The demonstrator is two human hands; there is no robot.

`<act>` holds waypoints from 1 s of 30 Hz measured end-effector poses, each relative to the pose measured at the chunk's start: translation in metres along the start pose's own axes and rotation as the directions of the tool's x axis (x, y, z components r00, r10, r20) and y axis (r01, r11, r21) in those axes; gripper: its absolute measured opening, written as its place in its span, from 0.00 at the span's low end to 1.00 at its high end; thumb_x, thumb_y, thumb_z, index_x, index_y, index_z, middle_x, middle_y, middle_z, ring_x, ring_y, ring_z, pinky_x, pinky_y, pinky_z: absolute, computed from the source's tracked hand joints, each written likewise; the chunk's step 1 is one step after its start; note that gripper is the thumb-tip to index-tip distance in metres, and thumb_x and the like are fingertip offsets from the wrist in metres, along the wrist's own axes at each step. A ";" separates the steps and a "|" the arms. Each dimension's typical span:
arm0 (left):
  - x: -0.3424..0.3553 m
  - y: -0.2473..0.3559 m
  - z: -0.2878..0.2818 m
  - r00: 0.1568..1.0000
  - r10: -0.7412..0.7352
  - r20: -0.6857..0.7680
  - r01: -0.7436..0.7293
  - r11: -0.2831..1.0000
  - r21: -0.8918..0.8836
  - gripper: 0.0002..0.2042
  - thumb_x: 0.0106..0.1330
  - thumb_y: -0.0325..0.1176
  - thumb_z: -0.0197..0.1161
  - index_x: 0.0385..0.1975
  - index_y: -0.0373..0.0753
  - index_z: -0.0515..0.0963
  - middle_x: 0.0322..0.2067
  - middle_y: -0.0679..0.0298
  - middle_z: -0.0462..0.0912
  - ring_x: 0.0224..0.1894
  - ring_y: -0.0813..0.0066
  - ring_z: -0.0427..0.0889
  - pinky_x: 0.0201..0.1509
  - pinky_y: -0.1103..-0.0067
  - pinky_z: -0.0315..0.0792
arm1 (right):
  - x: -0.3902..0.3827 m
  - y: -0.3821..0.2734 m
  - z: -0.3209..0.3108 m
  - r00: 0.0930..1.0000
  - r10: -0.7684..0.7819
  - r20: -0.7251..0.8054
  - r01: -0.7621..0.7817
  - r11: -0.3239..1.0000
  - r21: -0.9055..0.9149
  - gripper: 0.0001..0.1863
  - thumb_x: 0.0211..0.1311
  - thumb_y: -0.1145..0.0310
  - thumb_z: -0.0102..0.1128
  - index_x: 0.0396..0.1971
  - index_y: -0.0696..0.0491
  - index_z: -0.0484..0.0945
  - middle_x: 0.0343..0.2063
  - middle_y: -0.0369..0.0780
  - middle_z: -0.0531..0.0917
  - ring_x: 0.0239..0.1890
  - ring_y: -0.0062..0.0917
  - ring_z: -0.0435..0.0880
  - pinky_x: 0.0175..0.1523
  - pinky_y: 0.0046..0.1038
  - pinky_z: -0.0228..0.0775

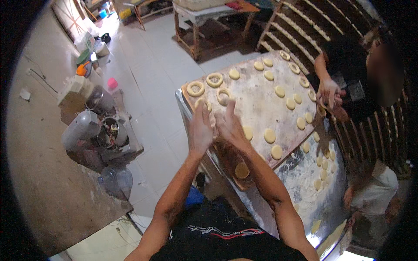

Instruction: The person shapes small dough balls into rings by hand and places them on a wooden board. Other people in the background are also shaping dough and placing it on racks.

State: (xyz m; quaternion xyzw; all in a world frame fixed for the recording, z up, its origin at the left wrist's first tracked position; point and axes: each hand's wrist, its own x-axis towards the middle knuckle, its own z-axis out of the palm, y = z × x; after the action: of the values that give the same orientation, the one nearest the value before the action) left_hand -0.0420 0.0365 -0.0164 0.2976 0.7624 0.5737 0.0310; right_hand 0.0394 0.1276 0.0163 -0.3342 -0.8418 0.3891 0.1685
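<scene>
Fingers (pixel 201 116) extended, left hand (pixel 200 135) touches dough ring (pixel 209 105).

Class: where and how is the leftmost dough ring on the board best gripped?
Probably by the outer rim of the dough ring, pinched lightly across, coming from above and the left. It lies flat around an open hole; another ring sits close on its right, while its left side faces the edge of the board.

- Ring (pixel 219 95): pale dough, lying flat just ahead of the right hand (pixel 231 127).
- Dough (pixel 207 105): pale, partly hidden by the left hand (pixel 201 132).
- Two rings (pixel 189 89): flat, beyond the left hand.
- Disc (pixel 248 132): flat, beside the right hand.
</scene>
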 end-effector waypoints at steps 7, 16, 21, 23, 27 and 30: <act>0.023 -0.018 -0.019 0.949 0.199 0.247 -0.281 0.888 0.364 0.23 0.54 0.40 0.68 0.48 0.39 0.74 0.38 0.55 0.74 0.41 0.56 0.74 0.45 0.62 0.67 | -0.030 0.048 -0.055 0.965 0.202 -0.165 -0.225 0.964 -0.138 0.22 0.59 0.67 0.51 0.53 0.51 0.59 0.21 0.48 0.80 0.25 0.47 0.80 0.33 0.47 0.70; 0.013 -0.021 -0.015 0.967 0.234 0.095 -0.250 0.944 0.216 0.25 0.52 0.35 0.72 0.50 0.37 0.72 0.39 0.55 0.75 0.41 0.64 0.74 0.47 0.69 0.69 | -0.046 0.070 -0.052 0.996 -0.084 -0.024 0.056 0.820 -0.569 0.14 0.59 0.61 0.56 0.35 0.57 0.71 0.37 0.50 0.73 0.43 0.46 0.71 0.46 0.41 0.66; -0.012 0.012 0.003 0.986 -0.077 0.147 0.100 0.983 -0.157 0.19 0.57 0.33 0.69 0.46 0.32 0.74 0.43 0.58 0.76 0.43 0.67 0.75 0.46 0.72 0.70 | -0.067 0.072 -0.056 0.990 0.033 0.135 -0.066 0.967 0.247 0.18 0.50 0.67 0.66 0.36 0.57 0.69 0.31 0.40 0.74 0.39 0.24 0.74 0.43 0.29 0.67; -0.032 0.042 0.019 0.974 -0.047 0.224 0.097 0.971 -0.220 0.17 0.60 0.31 0.66 0.47 0.35 0.73 0.41 0.62 0.75 0.41 0.72 0.73 0.44 0.77 0.69 | -0.105 0.086 -0.078 0.992 0.118 0.047 -0.125 0.827 0.548 0.20 0.49 0.69 0.68 0.40 0.57 0.69 0.34 0.42 0.77 0.41 0.26 0.76 0.45 0.26 0.70; -0.108 0.101 0.076 0.763 0.087 0.640 0.014 0.988 -0.152 0.14 0.61 0.31 0.63 0.46 0.36 0.73 0.37 0.61 0.75 0.39 0.73 0.73 0.44 0.77 0.69 | -0.231 0.129 -0.150 0.766 0.512 -0.389 -0.405 0.854 0.326 0.25 0.53 0.71 0.66 0.50 0.53 0.66 0.35 0.41 0.80 0.37 0.28 0.80 0.43 0.31 0.73; -0.178 0.125 0.143 0.398 0.292 0.870 -0.057 0.954 -0.295 0.14 0.60 0.29 0.60 0.46 0.36 0.73 0.36 0.60 0.76 0.40 0.69 0.76 0.48 0.75 0.68 | -0.295 0.164 -0.186 0.591 0.564 -0.577 -0.626 0.772 0.113 0.29 0.54 0.70 0.66 0.55 0.50 0.63 0.34 0.45 0.81 0.36 0.34 0.83 0.39 0.34 0.73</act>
State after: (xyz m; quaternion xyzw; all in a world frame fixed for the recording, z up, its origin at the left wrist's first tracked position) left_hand 0.2122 0.0927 -0.0059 0.6324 0.5212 0.4020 0.4083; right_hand 0.4234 0.1021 0.0029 -0.7060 -0.6062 0.2583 0.2596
